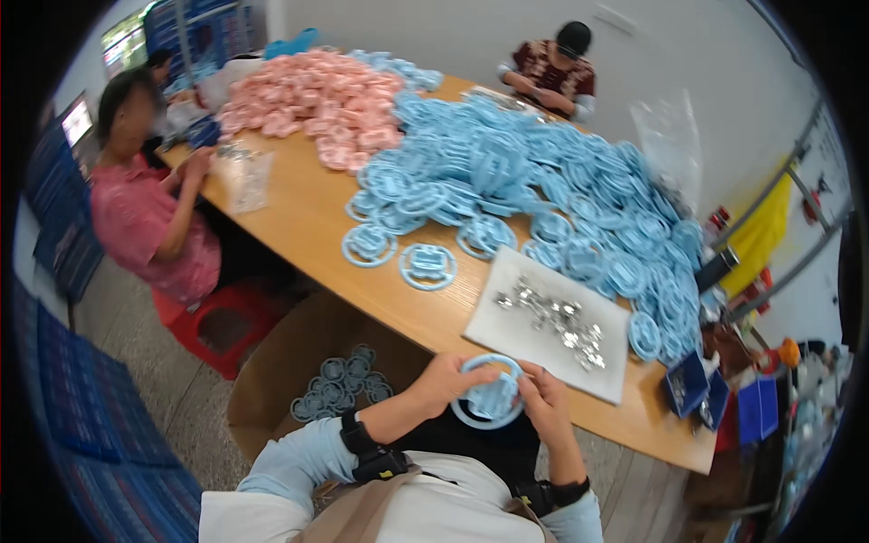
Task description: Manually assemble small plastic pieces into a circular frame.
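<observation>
1. Left forearm point(308, 454), light-blue-sleeved, slants up and rightward from the lower edge.
2. Left hand point(442, 380) is closed in a grip, thumb extended toward the right.
3. Right forearm point(575, 518), also sleeved, rises more steeply, leaning slightly leftward.
4. Right hand point(549, 403) pinches, thumb and fingers bent, facing the left hand closely.

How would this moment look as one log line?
left hand: holds blue ring piece | right hand: holds same piece | white mat: silver pieces | table: blue pile, pink pile
</observation>
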Tool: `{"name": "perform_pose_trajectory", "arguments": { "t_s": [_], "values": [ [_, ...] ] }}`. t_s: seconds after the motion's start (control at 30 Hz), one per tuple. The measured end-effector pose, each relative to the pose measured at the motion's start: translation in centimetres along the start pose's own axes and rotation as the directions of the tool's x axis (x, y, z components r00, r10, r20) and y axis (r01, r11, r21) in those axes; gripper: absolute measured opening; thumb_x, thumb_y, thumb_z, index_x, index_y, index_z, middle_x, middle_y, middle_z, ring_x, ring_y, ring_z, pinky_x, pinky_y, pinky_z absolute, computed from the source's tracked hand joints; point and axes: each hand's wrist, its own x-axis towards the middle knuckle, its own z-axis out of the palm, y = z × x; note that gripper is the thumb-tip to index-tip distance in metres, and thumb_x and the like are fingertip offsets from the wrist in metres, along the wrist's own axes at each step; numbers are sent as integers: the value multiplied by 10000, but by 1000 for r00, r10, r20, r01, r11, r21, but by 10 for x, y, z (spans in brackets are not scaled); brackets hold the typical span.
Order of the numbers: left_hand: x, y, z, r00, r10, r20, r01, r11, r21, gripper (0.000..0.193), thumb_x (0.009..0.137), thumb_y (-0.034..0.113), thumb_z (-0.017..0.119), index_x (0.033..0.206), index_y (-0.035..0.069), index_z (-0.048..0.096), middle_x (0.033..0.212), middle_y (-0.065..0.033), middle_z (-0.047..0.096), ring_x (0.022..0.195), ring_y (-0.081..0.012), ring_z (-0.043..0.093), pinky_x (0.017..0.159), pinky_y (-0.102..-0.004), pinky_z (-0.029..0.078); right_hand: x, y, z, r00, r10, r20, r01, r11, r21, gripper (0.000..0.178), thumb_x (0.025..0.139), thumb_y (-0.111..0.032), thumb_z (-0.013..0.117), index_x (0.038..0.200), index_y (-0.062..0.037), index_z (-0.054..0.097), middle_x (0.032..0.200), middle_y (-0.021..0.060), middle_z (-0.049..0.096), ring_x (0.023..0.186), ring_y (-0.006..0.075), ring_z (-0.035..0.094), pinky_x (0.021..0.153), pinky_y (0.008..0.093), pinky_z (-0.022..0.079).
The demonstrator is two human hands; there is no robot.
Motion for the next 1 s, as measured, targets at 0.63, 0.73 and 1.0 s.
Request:
{"name": "perform_pose_trajectory", "arguments": {
  "t_s": [0.63,0.73,1.0],
  "values": [
    [39,-2,-22,974,-51,-221,0,974,-225,336,890,188,604,1176,34,517,997,-48,622,856,-121,625,713,-263,525,62,26,-105,870,-269,-413,-62,771,-633,88,767,-106,659,827,-48,687,753,94,630,606,194,575,561,302,446],
    [44,2,-22,972,-52,-228,-6,969,-246,334,887,179,606,1172,28,517,1007,-49,622,880,-131,628,755,-286,533,74,22,-106,891,-306,-335,-30,697,-717,106,752,-107,637,825,-48,687,770,126,632,650,267,602,595,347,464],
    [51,2,-23,957,-105,-269,37,969,-244,310,884,172,608,1153,43,525,1014,-48,620,892,-137,628,757,-306,544,81,11,-119,904,-15,-427,-249,794,-554,145,755,-118,616,852,-32,680,735,138,639,662,283,611,614,357,469]
  ]
}}
